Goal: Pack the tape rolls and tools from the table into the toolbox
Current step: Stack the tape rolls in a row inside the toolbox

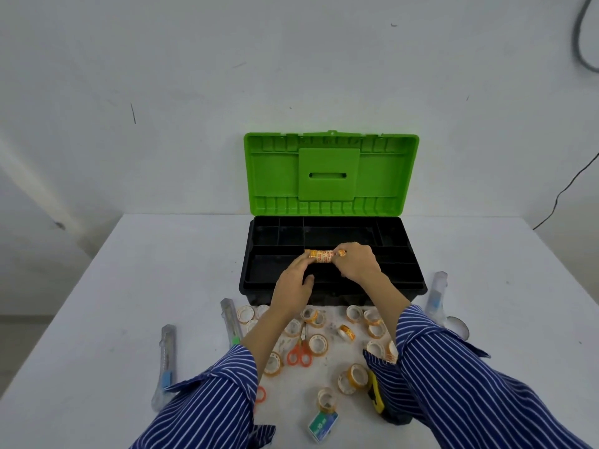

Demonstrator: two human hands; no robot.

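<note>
A black toolbox (405, 288) stands open on the white table, its green lid (330, 173) upright against the wall. Over its divided tray I hold a row of small tape rolls (324, 255) pressed together end to end. My left hand (293, 286) pinches the row's left end and my right hand (358, 262) grips its right end. Several loose tape rolls (319, 344) lie on the table in front of the box. Orange-handled scissors (300, 353) lie among them.
Two utility knives (167, 358) (230, 320) lie at the left, and a clear-packaged tool (437, 294) at the right. A small green-and-white box (322, 423) sits near the front edge. A yellow-and-black tool (376, 396) is partly under my right sleeve. A round silver object (458, 327) lies at the right.
</note>
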